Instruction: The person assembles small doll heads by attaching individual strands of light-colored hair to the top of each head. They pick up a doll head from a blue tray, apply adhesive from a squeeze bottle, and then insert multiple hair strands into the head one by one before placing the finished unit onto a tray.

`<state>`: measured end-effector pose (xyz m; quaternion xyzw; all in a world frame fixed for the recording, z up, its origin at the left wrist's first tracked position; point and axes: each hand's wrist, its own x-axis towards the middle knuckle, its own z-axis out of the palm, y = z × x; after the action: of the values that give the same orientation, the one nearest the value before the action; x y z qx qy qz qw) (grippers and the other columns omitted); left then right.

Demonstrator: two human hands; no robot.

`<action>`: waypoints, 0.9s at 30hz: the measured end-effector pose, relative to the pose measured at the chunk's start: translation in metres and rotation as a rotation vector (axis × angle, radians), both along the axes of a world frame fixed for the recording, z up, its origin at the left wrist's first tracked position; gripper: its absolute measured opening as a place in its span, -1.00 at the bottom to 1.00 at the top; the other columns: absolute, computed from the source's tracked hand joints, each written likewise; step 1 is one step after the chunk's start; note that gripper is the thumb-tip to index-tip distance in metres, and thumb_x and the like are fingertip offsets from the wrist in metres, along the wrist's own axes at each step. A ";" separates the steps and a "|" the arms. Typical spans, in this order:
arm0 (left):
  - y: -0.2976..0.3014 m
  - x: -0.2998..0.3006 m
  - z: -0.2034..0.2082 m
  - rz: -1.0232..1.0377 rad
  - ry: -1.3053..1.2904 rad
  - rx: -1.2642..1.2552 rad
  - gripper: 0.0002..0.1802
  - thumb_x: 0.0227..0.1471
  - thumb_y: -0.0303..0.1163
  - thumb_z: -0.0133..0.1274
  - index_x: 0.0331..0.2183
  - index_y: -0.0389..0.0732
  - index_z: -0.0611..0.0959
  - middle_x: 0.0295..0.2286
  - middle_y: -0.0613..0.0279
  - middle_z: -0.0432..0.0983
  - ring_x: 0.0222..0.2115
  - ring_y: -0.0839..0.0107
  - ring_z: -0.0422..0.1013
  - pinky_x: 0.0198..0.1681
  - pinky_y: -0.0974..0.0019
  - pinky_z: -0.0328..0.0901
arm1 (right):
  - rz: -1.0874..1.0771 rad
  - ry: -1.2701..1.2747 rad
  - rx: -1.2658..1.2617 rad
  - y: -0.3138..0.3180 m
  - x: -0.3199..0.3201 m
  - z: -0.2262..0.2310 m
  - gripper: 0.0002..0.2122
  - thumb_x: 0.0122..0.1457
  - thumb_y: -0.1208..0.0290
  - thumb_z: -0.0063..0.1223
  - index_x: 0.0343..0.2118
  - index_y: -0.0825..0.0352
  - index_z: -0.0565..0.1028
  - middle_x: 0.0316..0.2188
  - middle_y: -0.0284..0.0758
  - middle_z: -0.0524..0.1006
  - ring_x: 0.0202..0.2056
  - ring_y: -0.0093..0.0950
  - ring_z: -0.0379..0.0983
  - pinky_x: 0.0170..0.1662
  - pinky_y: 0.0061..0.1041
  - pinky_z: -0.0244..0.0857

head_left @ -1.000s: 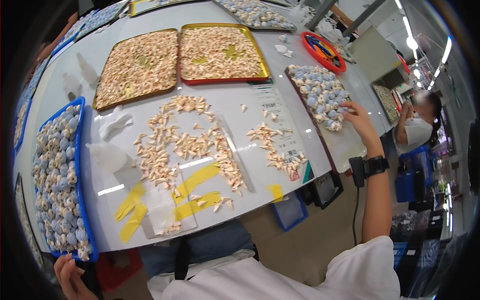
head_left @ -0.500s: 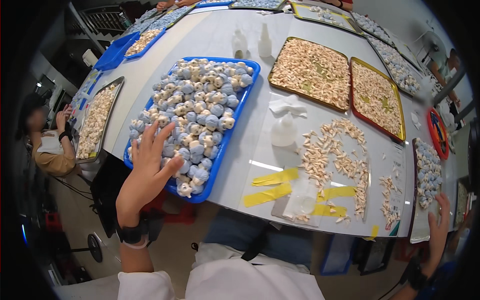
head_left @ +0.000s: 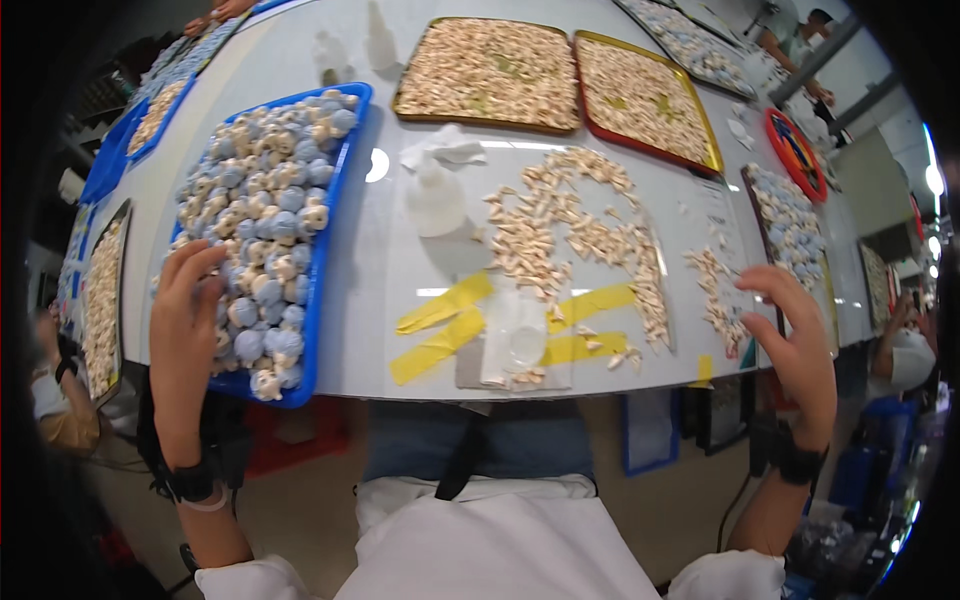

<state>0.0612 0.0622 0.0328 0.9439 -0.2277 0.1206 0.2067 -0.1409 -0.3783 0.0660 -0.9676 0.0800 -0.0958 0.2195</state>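
Note:
At the left edge of the blue tray, my left hand hovers or rests with fingers bent and thumb apart, nothing visible between them. Small round figures, pale blue and cream like little dolls' heads, fill that tray beside my fingertips. My right hand is raised at the table's right side, thumb and fingers apart and holding nothing. A thin strip of small cream pointed pieces lies just left of its fingertips. The larger spread of such cream pieces is scattered on the tabletop between my hands.
Two trays of cream pieces stand at the back. A squeeze bottle, a crumpled tissue and yellow tape strips are nearer. Behind my right hand is another tray of blue figures; a red ring-shaped basket is beyond it.
The view has swung right, shifting the table leftward in it. My right hand has come in from the far-right tray toward the cream strip. My left hand's spread fingers have curled.

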 end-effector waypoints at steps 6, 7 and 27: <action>0.004 0.017 0.006 -0.078 0.077 -0.038 -0.88 -0.04 -0.59 -0.06 -0.36 -0.30 0.50 -0.32 0.20 0.38 -0.28 0.39 0.34 -0.23 0.41 0.21 | -0.082 0.135 0.036 -0.028 0.039 -0.021 -0.80 -0.16 0.57 0.03 -0.38 0.35 0.44 -0.49 -0.31 0.38 -0.43 -0.47 0.33 -0.35 -0.53 0.20; 0.007 0.019 0.009 -0.052 0.116 -0.030 -0.87 -0.04 -0.57 -0.06 -0.34 -0.29 0.50 -0.31 0.21 0.38 -0.27 0.41 0.34 -0.21 0.41 0.21 | -0.053 0.141 0.032 -0.027 0.044 -0.022 -0.81 -0.17 0.57 0.04 -0.40 0.35 0.45 -0.51 -0.31 0.38 -0.44 -0.47 0.33 -0.36 -0.53 0.20; -0.063 -0.109 -0.022 -0.397 0.489 -0.948 -0.66 -0.23 -0.58 0.19 -0.31 -0.34 0.48 -0.27 0.07 0.27 -0.37 0.39 0.39 -0.38 0.50 0.35 | 0.098 0.177 -0.049 -0.020 0.061 -0.042 -0.92 -0.13 0.63 -0.01 -0.52 0.42 0.35 -0.55 -0.13 0.40 -0.47 -0.18 0.35 -0.39 -0.39 0.21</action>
<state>-0.0476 -0.0007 0.0105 0.6875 -0.2670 -0.0536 0.6732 -0.0796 -0.3987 0.0240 -0.9801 0.0494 -0.0008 0.1923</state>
